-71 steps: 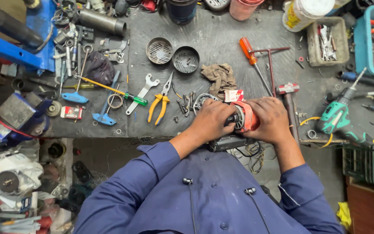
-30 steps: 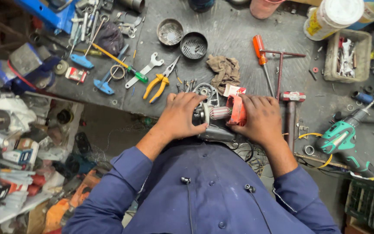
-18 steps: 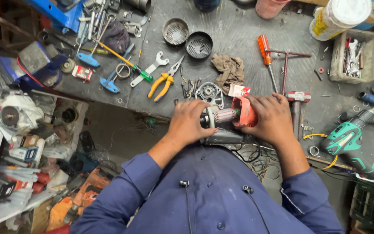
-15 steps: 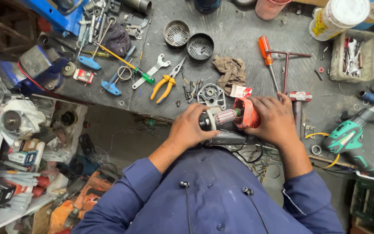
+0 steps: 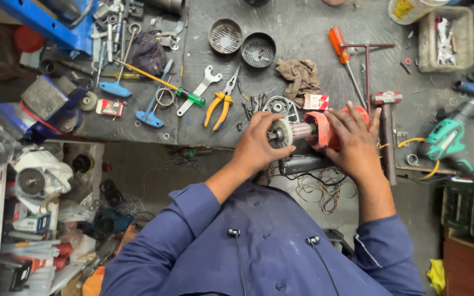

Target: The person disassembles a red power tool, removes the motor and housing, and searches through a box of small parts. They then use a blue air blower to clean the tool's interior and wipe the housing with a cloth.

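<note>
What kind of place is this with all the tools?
Probably a repair workshop: pliers, a spanner and a screwdriver lie on the workbench, and both hands hold a red motor part.

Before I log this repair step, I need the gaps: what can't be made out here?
Head view only:
- Red housing: far side hidden under the right hand.
- Armature: near end covered by the left hand.
- Grey tray: contents too small to tell.
- Pale tub: cut off by the top edge.
</note>
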